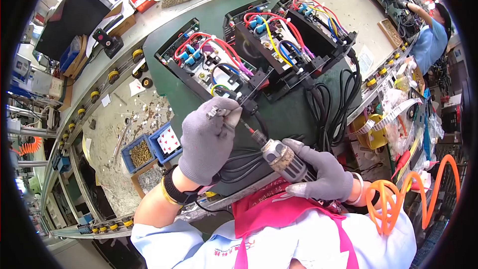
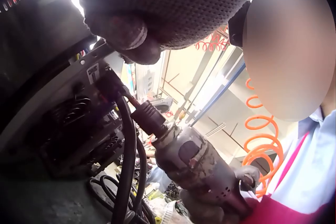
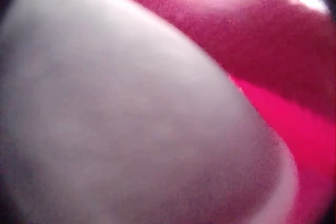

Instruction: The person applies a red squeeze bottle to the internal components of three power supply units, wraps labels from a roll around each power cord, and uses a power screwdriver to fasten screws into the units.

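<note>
My right hand (image 1: 326,172), in a grey glove, grips a worn electric screwdriver (image 1: 284,159) with its bit pointing up and left. In the left wrist view the tip of the screwdriver (image 2: 194,161) overlaps the edge of a black housing (image 2: 89,77) beside a thick cable. My gloved left hand (image 1: 209,139) has its fingers curled by that unit's near corner, with small silvery metal pieces (image 1: 213,112) at the fingertips. The nearest open electronic unit (image 1: 209,65) shows red, blue and yellow wires. The right wrist view is mostly filled by blurred glove and pink apron.
Two similar units (image 1: 274,45) stand to the right on the green board (image 1: 199,114). Black cables (image 1: 323,109) lie coiled beside them. Blue bins (image 1: 139,153) of small parts sit at left. An orange coiled hose (image 1: 388,204) hangs at right. Another person (image 1: 430,45) works farther off.
</note>
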### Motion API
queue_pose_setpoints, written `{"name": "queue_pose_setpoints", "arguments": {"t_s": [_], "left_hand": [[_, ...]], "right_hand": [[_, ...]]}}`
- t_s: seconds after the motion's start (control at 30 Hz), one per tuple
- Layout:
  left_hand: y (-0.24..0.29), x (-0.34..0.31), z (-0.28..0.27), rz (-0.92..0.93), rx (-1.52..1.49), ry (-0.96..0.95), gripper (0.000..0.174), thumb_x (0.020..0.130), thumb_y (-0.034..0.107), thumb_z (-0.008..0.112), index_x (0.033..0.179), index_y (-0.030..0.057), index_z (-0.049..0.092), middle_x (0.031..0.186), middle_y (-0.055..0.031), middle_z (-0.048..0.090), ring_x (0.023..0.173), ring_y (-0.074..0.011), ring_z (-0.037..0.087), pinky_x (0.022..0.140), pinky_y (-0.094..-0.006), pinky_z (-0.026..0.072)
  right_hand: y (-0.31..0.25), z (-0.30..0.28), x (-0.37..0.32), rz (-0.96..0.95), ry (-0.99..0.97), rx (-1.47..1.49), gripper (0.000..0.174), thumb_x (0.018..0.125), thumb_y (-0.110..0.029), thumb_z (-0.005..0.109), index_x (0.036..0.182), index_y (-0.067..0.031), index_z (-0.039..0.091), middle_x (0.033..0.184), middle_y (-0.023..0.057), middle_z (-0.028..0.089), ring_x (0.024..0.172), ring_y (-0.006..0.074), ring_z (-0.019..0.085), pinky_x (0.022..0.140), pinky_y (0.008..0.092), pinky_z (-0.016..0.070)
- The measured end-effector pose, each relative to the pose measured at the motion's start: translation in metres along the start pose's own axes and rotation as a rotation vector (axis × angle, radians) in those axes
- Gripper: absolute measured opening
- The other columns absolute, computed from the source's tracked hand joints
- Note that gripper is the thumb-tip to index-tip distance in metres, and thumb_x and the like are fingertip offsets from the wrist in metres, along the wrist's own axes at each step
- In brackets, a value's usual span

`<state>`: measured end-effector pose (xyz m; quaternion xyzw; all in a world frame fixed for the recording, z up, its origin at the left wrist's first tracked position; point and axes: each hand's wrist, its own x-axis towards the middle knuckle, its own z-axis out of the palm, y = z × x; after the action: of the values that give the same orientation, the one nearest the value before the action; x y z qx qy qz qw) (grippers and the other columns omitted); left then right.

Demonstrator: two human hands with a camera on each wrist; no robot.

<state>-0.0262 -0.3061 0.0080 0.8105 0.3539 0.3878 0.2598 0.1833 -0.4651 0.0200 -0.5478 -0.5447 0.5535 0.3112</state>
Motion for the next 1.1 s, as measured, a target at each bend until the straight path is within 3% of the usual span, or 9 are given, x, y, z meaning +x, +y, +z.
{"name": "queue_pose_setpoints", "arguments": {"t_s": [0.27,0.37,0.4,0.5,0.73,0.8,0.87,0.93,1.1], "left_hand": [[0.002,0.005,-0.01,-0.035,0.062,-0.154,0.008,0.087,0.004,0.07,0.094,0.0013,0.068,0.078,-0.01,0.068,0.065,-0.02,0.066,0.061,-0.0285,0.0508],[0.003,0.009,-0.01,0.143,0.042,0.18,0.006,0.084,0.004,0.07,0.09,0.0015,0.067,0.078,-0.0122,0.066,0.055,-0.0257,0.061,0.051,-0.0314,0.0473],[0.009,0.009,-0.018,0.064,0.051,0.205,0.007,0.086,0.006,0.071,0.092,0.002,0.069,0.075,-0.0073,0.067,0.051,-0.0151,0.058,0.048,-0.0257,0.0436],[0.021,-0.002,-0.041,-0.327,-0.369,0.365,0.005,0.09,0.008,0.067,0.092,0.0028,0.069,0.073,0.0013,0.064,0.054,-0.0032,0.053,0.047,-0.0203,0.0392],[-0.108,-0.071,-0.036,-0.815,-0.186,0.055,0.015,0.089,0.016,0.068,0.087,0.0017,0.065,0.067,-0.0016,0.064,0.052,-0.0066,0.055,0.047,-0.0229,0.0417],[-0.132,-0.072,-0.027,-0.928,-0.051,-0.032,0.015,0.09,0.017,0.067,0.087,0.0028,0.064,0.067,-0.0022,0.063,0.05,-0.0069,0.054,0.045,-0.0222,0.0408],[-0.135,-0.061,-0.026,-1.048,-0.127,-0.033,0.021,0.089,0.02,0.069,0.079,0.0033,0.061,0.064,-0.0029,0.063,0.052,-0.0072,0.056,0.046,-0.0229,0.0426],[-0.135,-0.051,-0.029,-1.129,-0.109,-0.078,0.029,0.086,0.025,0.073,0.074,0.003,0.059,0.065,-0.0048,0.066,0.055,-0.0086,0.059,0.051,-0.0245,0.0465],[-0.138,-0.059,-0.023,-0.973,-0.018,-0.079,0.036,0.084,0.031,0.077,0.074,0.0022,0.058,0.059,-0.0004,0.057,0.053,-0.0068,0.053,0.051,-0.0223,0.0432]], "right_hand": [[0.002,-0.004,0.0,-0.029,0.0,-0.032,0.101,0.073,-0.035,0.085,0.148,0.0044,0.03,0.115,0.015,0.067,0.105,0.0156,0.063,0.096,0.0294,0.0458],[0.009,-0.008,-0.011,-0.037,-0.008,-0.065,0.102,0.072,-0.036,0.087,0.147,0.0048,0.032,0.114,0.0162,0.066,0.105,0.0158,0.063,0.095,0.0289,0.0461],[0.004,-0.012,-0.016,-0.016,-0.03,-0.085,0.101,0.071,-0.035,0.088,0.146,0.0054,0.033,0.115,0.0165,0.066,0.105,0.0158,0.063,0.095,0.0289,0.046],[0.014,-0.02,-0.038,0.013,-0.055,-0.018,0.099,0.07,-0.033,0.088,0.144,0.0063,0.036,0.116,0.015,0.065,0.106,0.0137,0.061,0.097,0.0275,0.0445],[0.029,-0.044,-0.051,0.107,0.068,0.54,0.113,0.057,-0.025,0.095,0.145,0.0069,0.033,0.125,0.0117,0.057,0.109,0.0193,0.058,0.098,0.0319,0.0433],[0.036,-0.041,-0.036,0.116,0.107,0.419,0.114,0.056,-0.028,0.096,0.144,0.0077,0.033,0.123,0.0123,0.059,0.106,0.0211,0.061,0.097,0.0323,0.0454],[0.046,-0.055,-0.032,0.246,-0.077,-0.172,0.115,0.062,-0.041,0.091,0.146,0.0097,0.029,0.126,0.0199,0.06,0.118,0.0217,0.059,0.103,0.0324,0.0413],[0.068,-0.045,-0.029,0.366,0.002,0.035,0.116,0.064,-0.047,0.088,0.147,0.0085,0.028,0.124,0.0215,0.062,0.118,0.0244,0.06,0.102,0.0319,0.0423],[0.048,-0.049,-0.008,0.445,-0.126,-0.465,0.114,0.068,-0.055,0.08,0.147,0.0074,0.028,0.112,0.026,0.064,0.095,0.0356,0.069,0.085,0.0409,0.0525]]}}
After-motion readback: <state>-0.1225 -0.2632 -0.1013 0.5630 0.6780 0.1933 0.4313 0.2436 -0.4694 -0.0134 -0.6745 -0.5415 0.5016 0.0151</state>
